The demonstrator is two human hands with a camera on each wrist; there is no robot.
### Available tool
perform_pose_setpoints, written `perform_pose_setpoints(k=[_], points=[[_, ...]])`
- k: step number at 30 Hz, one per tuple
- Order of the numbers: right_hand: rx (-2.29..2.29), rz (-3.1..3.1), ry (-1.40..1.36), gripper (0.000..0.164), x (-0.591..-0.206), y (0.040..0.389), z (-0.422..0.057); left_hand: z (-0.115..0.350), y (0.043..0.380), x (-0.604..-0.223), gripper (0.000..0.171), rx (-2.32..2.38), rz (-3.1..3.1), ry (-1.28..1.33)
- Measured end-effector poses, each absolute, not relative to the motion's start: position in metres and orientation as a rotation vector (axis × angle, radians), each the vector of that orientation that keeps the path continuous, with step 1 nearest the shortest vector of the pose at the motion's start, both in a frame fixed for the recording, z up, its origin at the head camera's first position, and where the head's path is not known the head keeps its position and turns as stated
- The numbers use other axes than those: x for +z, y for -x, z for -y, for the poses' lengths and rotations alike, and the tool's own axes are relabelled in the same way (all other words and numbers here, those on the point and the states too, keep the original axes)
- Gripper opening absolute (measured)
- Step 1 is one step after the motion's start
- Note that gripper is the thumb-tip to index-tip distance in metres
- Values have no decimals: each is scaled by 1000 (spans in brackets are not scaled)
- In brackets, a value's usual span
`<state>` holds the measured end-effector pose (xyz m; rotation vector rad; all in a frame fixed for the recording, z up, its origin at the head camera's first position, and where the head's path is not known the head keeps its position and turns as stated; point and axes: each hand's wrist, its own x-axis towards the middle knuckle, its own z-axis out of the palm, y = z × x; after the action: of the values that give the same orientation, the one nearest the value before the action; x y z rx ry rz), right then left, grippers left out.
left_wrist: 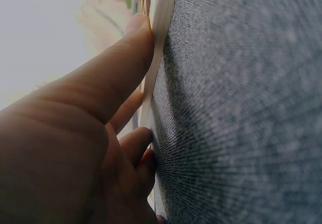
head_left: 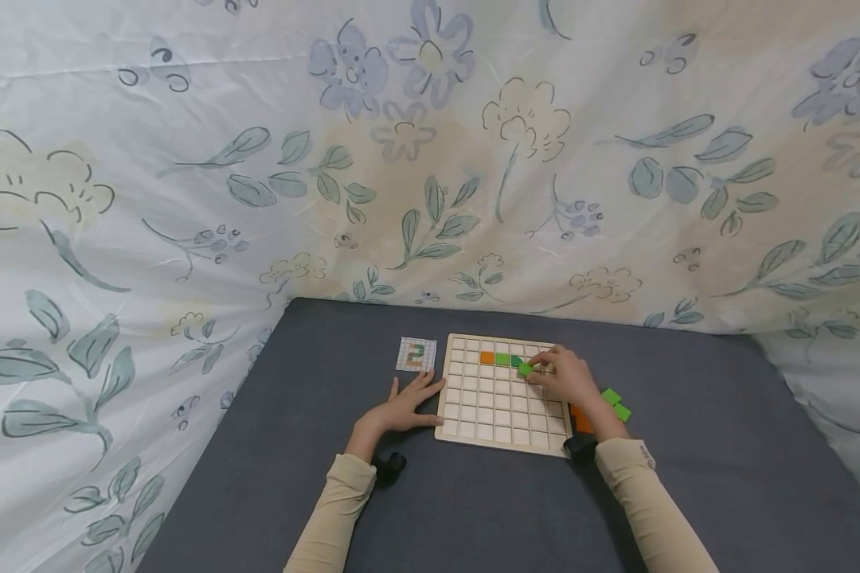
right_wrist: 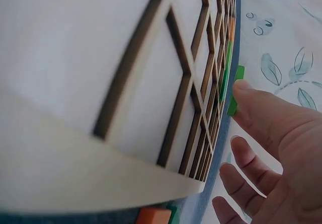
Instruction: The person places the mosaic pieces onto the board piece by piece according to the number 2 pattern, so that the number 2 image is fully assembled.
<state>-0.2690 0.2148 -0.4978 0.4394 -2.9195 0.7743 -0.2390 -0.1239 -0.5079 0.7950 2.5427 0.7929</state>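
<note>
A wooden grid board (head_left: 502,414) lies on the dark table, with an orange tile (head_left: 487,358), a green tile (head_left: 502,360) and a darker green tile (head_left: 517,361) side by side in an upper row. Between thumb and fingers my right hand (head_left: 566,377) pinches a light green square tile (head_left: 525,369), just over the board near that row's right end; the right wrist view shows this tile (right_wrist: 235,90) raised off the grid. My left hand (head_left: 404,407) rests at the board's left edge, fingers spread, its thumb (left_wrist: 126,58) touching the wooden rim (left_wrist: 160,43).
Beside the board's upper left lies a small printed pattern card (head_left: 416,355). Loose green tiles (head_left: 621,412) and orange tiles (head_left: 582,420) lie right of the board, partly under my right wrist. A floral cloth (head_left: 430,199) hangs behind the table.
</note>
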Motion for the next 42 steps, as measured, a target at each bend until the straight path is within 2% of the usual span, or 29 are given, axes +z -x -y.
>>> perform_pose_setpoints(k=[35, 42], points=[[710, 2894, -531, 23, -501, 271, -205, 123, 238, -508, 73, 779, -2556, -776], [776, 2930, -467, 24, -498, 271, -208, 123, 239, -508, 74, 785, -2551, -766]])
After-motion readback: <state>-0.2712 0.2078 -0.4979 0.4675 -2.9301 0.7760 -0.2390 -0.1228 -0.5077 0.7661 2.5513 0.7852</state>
